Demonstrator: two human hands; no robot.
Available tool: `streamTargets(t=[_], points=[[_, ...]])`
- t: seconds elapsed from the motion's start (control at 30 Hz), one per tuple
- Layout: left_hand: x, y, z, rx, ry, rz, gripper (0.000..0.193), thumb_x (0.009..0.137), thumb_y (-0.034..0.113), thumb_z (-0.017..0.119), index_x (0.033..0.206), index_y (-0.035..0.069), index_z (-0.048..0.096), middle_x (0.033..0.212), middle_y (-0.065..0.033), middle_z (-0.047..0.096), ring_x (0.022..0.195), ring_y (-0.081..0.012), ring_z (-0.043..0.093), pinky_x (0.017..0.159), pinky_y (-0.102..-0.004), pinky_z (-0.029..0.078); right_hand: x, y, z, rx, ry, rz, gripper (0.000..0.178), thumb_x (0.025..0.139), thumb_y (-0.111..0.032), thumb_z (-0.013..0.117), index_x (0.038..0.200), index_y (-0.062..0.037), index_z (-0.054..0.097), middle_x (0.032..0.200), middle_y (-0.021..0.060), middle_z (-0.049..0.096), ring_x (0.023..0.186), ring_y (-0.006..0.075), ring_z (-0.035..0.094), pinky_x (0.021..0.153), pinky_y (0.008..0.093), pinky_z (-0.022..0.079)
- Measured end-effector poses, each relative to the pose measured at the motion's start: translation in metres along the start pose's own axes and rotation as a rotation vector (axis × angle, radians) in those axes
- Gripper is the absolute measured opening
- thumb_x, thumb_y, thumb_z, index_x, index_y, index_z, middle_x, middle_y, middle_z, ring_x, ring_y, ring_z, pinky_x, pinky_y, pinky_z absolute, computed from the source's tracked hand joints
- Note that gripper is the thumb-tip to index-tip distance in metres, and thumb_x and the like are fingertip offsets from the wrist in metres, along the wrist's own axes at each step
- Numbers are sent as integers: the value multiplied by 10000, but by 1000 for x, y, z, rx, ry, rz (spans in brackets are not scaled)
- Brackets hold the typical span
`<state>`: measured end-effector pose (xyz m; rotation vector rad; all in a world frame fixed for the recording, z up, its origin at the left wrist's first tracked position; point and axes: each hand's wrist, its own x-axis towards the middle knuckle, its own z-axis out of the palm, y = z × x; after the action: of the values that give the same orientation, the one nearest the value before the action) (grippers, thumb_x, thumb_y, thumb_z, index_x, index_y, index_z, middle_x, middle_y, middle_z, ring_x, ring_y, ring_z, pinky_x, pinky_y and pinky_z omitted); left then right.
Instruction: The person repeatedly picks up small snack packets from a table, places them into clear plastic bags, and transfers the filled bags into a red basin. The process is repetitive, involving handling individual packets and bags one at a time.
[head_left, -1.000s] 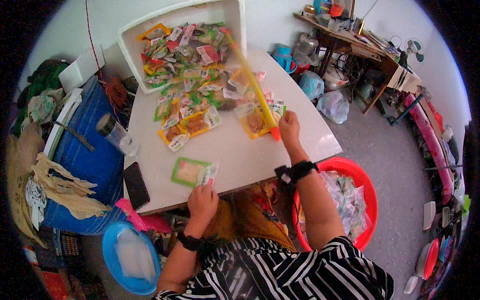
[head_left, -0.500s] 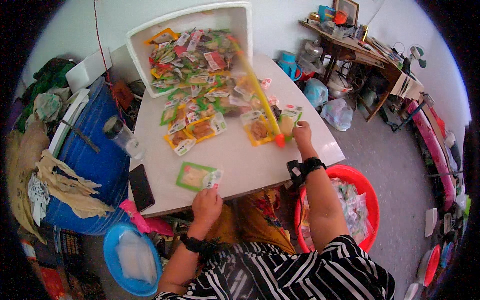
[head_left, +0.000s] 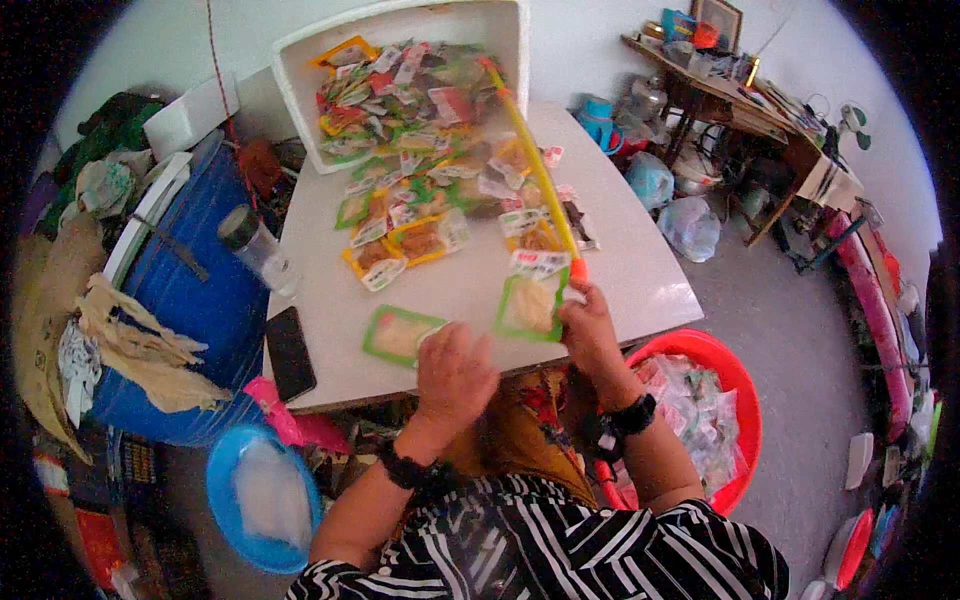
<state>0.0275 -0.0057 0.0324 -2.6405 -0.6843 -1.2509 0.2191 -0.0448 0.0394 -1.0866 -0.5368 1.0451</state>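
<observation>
A green-edged food packet (head_left: 531, 303) with pale contents and a white printed end is pinched at its right edge by my right hand (head_left: 590, 325), above the table's front part. My left hand (head_left: 455, 368), its fingers smeared by motion, is over the right end of a second green-edged packet (head_left: 395, 334) lying on the table. Whether those fingers grip it cannot be made out. Beyond my right hand, a yellow rod (head_left: 545, 180) with an orange tip slants over the table. Yellow-edged packets (head_left: 430, 235) lie farther back.
A white foam box (head_left: 300, 110) lies tipped at the table's back, packets spilling from it. On the left are a phone (head_left: 290, 352) and a dark-lidded clear jar (head_left: 262, 255). A red basin (head_left: 745, 420) of packets stands right, a blue basin (head_left: 225, 510) left.
My right hand has brought a green-edged packet from the back right toward me. My left hand has moved slightly right and farther up, over the end of the lying packet. The view has shifted a little.
</observation>
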Motion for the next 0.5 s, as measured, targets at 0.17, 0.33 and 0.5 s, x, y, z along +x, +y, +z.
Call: streamTargets(t=[0.17,0.33,0.5], points=[[6,14,-4,-102,-138,-27,349,600,106,549,938,62,477,892,-116,480,805,-281,475,649,-369,393,-37,25,22,-69,-119,54,442,702,27,440,1110,-37,286,709,44,483,605,106,474,505,214,391],[-5,14,-5,-306,-200,-154,304,653,68,491,956,43,478,854,-135,516,754,-308,500,638,-365,407,-44,24,19,-154,-227,1,405,709,13,481,1077,-35,321,732,28,474,652,104,467,527,200,386],[-4,14,-23,-818,-306,-595,224,746,83,437,948,-10,466,834,-120,542,734,-240,524,672,-318,411,-32,13,-9,-300,-137,-233,352,721,-11,491,1046,-29,359,841,48,487,723,127,489,605,233,424]])
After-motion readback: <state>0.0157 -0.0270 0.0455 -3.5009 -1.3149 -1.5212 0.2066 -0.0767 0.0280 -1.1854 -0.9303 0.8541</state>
